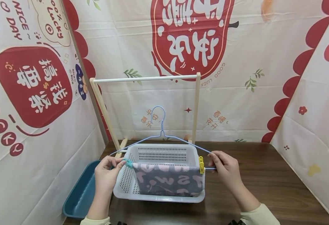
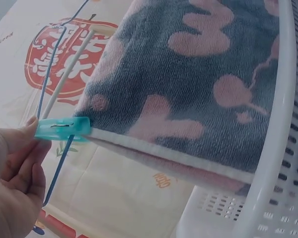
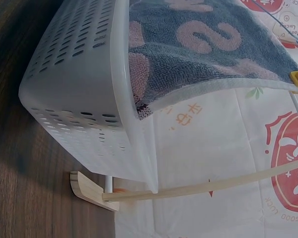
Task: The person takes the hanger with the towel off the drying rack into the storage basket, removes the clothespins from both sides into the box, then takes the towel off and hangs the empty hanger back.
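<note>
A blue wire hanger (image 1: 162,135) carries a grey towel with pink patterns (image 1: 170,181) folded over its lower bar, in front of and partly over the white basket. My left hand (image 1: 105,173) pinches a teal clip (image 2: 63,128) at the towel's left corner; the clip sits on the towel edge and the hanger bar. On the right, my right hand (image 1: 227,168) holds the hanger's right end between thumb and fingers. A yellow clip (image 1: 201,165) grips the towel's right corner, close to that hand. Only a sliver of the right hand shows in the right wrist view.
A white perforated basket (image 1: 164,198) stands on the dark wooden table (image 1: 251,175). Behind it rises a wooden rack with a white rail (image 1: 144,79). At the left lies a teal tray (image 1: 81,193). Printed cloth hangs on the back and sides.
</note>
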A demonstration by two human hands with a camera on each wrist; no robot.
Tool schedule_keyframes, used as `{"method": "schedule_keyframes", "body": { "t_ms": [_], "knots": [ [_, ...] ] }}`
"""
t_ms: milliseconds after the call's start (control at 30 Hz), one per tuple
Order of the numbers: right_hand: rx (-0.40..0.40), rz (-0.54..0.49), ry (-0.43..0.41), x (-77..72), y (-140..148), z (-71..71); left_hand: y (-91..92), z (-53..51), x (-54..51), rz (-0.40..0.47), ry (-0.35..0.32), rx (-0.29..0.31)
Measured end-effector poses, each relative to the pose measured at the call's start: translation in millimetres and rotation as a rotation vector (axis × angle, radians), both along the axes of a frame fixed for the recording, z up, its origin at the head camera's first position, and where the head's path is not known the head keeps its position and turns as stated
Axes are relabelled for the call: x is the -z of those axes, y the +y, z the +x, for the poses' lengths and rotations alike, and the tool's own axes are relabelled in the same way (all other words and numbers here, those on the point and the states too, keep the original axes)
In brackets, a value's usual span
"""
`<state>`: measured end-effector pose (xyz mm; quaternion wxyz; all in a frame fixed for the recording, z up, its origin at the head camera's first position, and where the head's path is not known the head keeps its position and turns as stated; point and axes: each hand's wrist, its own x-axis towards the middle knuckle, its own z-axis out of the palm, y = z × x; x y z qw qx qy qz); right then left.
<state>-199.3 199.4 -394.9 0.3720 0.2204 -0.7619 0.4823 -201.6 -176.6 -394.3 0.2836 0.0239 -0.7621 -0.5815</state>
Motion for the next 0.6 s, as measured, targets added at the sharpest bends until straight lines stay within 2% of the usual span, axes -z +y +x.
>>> {"method": "schedule_keyframes", "body": {
  "t_ms": [300, 367, 433, 600],
  "knots": [
    [0.017, -0.001, -0.012, 12.5, 6, -8.8, -3.2, -11.3, 2.7, 0.358, 0.081, 0.024],
    [0.019, 0.022, 0.010, 12.2, 6, -8.3, -4.5, -11.7, 3.7, 0.403, 0.093, 0.030],
    [0.021, 0.045, 0.041, 9.7, 4, -6.4, -5.6, -11.5, 5.3, 0.426, 0.092, 0.029],
    [0.024, 0.067, 0.087, 0.7, -2, 0.0, -6.9, -8.6, 11.0, 0.338, 0.013, 0.006]
  ]
}}
